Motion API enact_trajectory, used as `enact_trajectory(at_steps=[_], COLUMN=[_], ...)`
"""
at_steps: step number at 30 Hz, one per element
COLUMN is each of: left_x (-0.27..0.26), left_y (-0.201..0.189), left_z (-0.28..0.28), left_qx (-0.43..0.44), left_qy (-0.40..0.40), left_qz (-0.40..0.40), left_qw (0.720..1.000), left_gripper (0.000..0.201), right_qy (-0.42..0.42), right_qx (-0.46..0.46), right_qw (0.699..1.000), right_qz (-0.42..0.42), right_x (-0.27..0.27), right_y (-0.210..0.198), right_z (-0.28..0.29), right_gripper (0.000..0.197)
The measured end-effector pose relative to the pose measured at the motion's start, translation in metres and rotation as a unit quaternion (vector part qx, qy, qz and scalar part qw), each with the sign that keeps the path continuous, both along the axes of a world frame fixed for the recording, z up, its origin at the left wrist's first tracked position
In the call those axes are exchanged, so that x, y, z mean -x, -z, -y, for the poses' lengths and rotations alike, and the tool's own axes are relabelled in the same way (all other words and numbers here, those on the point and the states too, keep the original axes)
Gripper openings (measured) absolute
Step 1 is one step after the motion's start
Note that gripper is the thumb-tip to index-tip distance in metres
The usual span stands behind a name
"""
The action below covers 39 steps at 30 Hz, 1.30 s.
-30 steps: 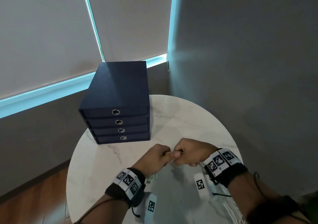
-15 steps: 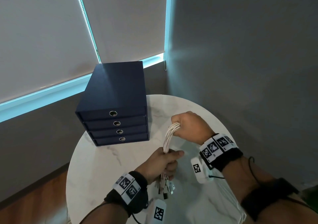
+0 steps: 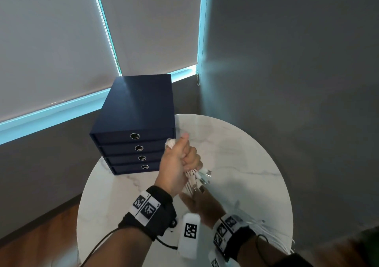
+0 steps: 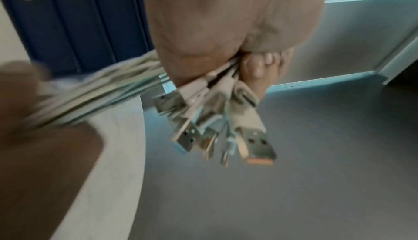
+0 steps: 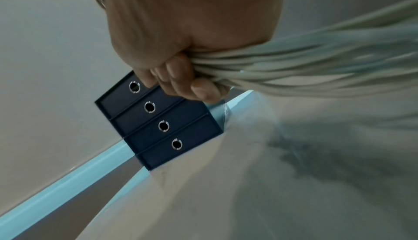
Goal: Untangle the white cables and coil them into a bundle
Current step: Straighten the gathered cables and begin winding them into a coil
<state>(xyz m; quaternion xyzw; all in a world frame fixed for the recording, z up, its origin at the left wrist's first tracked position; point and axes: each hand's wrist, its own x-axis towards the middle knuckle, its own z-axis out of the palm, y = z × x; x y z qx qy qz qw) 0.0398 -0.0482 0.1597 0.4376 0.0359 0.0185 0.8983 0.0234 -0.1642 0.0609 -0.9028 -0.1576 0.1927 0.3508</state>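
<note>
My left hand (image 3: 180, 160) is raised over the table in a fist round the white cables (image 3: 191, 186). Their USB plugs (image 3: 202, 175) fan out below the fist, and a white bend of cable (image 3: 170, 143) shows above it. The left wrist view shows the curled fingers (image 4: 255, 65) and several plugs (image 4: 253, 136) hanging down. My right hand (image 3: 203, 205) is lower and nearer to me. Its fingers (image 5: 181, 83) are curled round the cable bunch (image 5: 316, 65), which trails to the lower right across the table (image 3: 272, 234).
A dark blue box of several drawers (image 3: 139, 106) stands at the back left of the round marble table (image 3: 246, 153), close to my left hand. Grey walls and window blinds lie behind. Wooden floor shows at the lower left.
My left hand has risen and moved away from me with the plug ends. My right hand has dropped from high above the table to below the left hand, along the cables.
</note>
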Motion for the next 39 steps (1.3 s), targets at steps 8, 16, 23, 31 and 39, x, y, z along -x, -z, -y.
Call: enact_trajectory(at_steps=[8, 16, 23, 31, 39], left_x=[-0.013, -0.004, 0.007, 0.029, 0.024], left_y=[0.034, 0.073, 0.074, 0.039, 0.010], left_z=[-0.019, -0.020, -0.007, 0.009, 0.004], left_qx=[-0.199, -0.441, -0.478, -0.243, -0.056], left_qy=[-0.163, -0.018, 0.128, 0.221, 0.229], left_qz=[0.028, 0.046, 0.070, 0.031, 0.060], left_qw=[0.966, 0.896, 0.866, 0.944, 0.970], left_gripper=[0.058, 0.059, 0.062, 0.045, 0.032], right_qy=[-0.106, -0.199, -0.232, -0.131, -0.114], right_qx=[0.069, 0.179, 0.215, 0.018, -0.259], right_qw=[0.991, 0.962, 0.942, 0.979, 0.955], right_qz=[0.034, 0.059, 0.108, 0.153, -0.083], right_x=[0.003, -0.008, -0.034, -0.094, -0.071], right_y=[-0.008, -0.060, -0.126, -0.146, -0.103], right_z=[0.016, 0.042, 0.058, 0.057, 0.015], right_gripper=[0.047, 0.025, 0.017, 0.023, 0.023])
